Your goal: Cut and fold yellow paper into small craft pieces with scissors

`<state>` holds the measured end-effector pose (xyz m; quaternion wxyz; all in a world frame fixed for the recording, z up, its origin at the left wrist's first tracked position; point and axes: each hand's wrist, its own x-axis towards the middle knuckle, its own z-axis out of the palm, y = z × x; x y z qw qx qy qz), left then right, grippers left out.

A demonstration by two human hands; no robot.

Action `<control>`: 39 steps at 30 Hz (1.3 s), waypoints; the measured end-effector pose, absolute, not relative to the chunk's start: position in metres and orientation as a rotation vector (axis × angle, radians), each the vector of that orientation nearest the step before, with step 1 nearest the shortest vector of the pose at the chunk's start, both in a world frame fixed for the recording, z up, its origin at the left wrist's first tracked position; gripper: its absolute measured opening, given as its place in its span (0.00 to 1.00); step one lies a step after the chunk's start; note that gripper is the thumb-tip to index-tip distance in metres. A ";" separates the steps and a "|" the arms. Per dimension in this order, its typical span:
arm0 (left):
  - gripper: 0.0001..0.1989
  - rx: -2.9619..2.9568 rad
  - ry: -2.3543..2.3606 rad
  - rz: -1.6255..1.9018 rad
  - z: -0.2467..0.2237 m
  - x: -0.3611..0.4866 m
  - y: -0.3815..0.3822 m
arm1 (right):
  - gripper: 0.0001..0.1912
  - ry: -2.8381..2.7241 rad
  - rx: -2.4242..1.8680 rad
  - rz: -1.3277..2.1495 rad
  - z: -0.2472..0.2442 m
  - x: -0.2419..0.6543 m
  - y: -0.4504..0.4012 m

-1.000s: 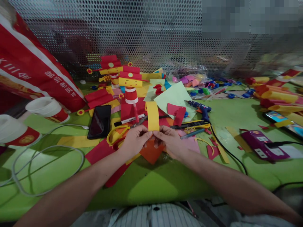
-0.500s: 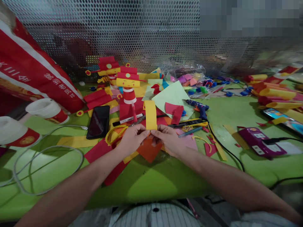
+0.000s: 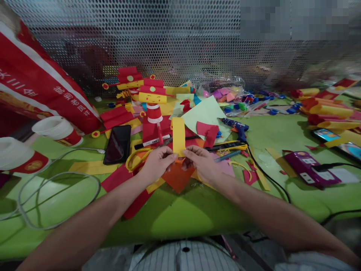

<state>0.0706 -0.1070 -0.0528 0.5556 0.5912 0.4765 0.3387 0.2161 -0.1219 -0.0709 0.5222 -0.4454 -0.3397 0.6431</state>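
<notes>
A yellow paper strip (image 3: 178,135), bent over at its top, stands up between my two hands. My left hand (image 3: 159,161) pinches its lower left edge between thumb and fingers. On the lower right edge, my right hand (image 3: 200,160) is closed the same way. Below my fingertips lies an orange paper piece (image 3: 178,178). Yellow-handled scissors (image 3: 135,160) rest just left of my left hand, partly covered. Behind the strip stands a paper figure (image 3: 153,98) with a red hat, a yellow face and a red-and-white cup body. A white marker (image 3: 156,140) lies in front of it.
A black phone (image 3: 117,145) and paper cups (image 3: 58,131) are to the left, by a coiled white cable (image 3: 59,226). A glue gun (image 3: 239,130) lies right of centre, its cord running towards a purple power box (image 3: 311,167). A red bag (image 3: 42,75) leans at far left.
My fingertips have shifted slightly on the strip's lower end, and the right ones sit a little higher. The strip has moved slightly up and left. Both hands still hold it.
</notes>
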 end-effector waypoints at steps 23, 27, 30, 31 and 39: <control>0.06 1.024 0.969 0.757 -0.053 0.066 -0.105 | 0.05 -1.561 -1.078 0.886 -0.078 0.234 -0.121; 0.03 1.054 0.959 0.787 -0.053 0.067 -0.105 | 0.05 -1.466 -1.075 0.922 -0.075 0.231 -0.121; 0.04 1.051 0.957 0.811 -0.053 0.068 -0.106 | 0.11 -1.303 -1.114 1.083 -0.072 0.229 -0.123; 0.04 1.048 0.953 0.813 -0.052 0.068 -0.106 | 0.13 -1.249 -1.126 1.141 -0.071 0.228 -0.123; 0.04 1.109 0.961 0.788 -0.052 0.067 -0.109 | 0.21 -0.966 -1.121 1.279 -0.067 0.221 -0.122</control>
